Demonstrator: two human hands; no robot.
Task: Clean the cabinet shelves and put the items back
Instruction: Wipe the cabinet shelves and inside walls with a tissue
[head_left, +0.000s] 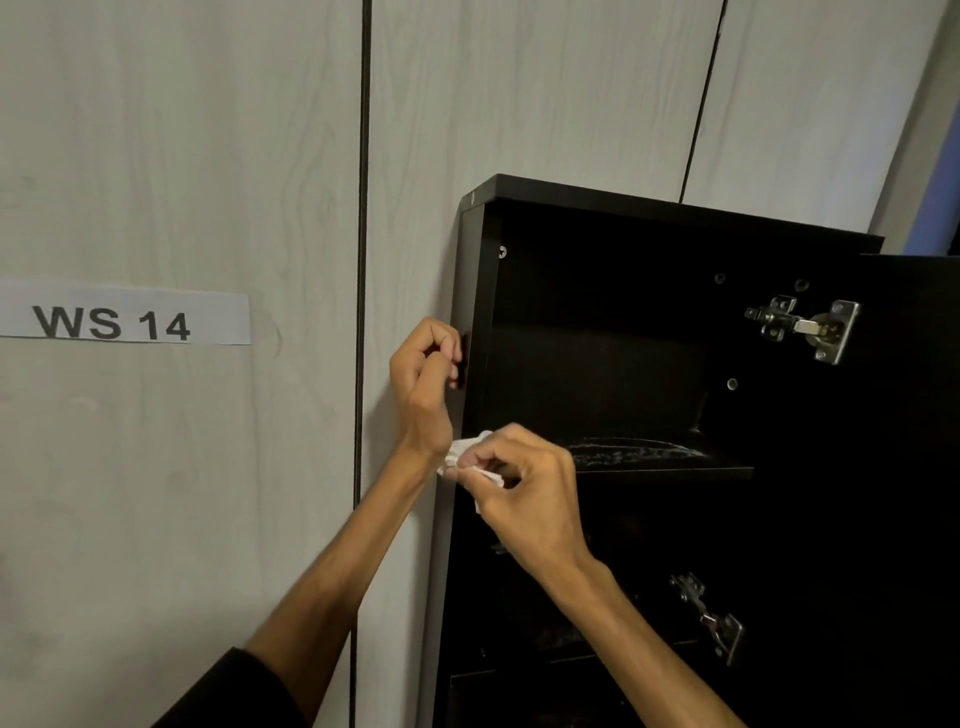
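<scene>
Lowest in the frame, two bare forearms rose from the bottom edge, the left one emerging from a dark sleeve at lower left. The right hand, just below centre, had its fingers curled and its thumb and forefinger pinched on a crumpled white cloth, which poked out to the left of the knuckles and lay against the front edge of the black cabinet at the level of the upper shelf. That shelf ran to the right from the hand, and its top showed a pale, streaky patch (dust or wiping marks, I could not tell which).

Just above, the left hand was at the cabinet's left side panel, fingers curled with the tips touching the panel's outer face; whether they gripped anything there could not be made out, as the spot was dark.

Deeper in, the cabinet interior was black and largely in shadow. A metal hinge sat at upper right of the opening, joining the open door at the right edge of the frame, and a second hinge sat lower down. No items showed on the shelves.

Behind everything stood a pale wood-grain wall, with a paper label reading "WS 14" at middle left.
</scene>
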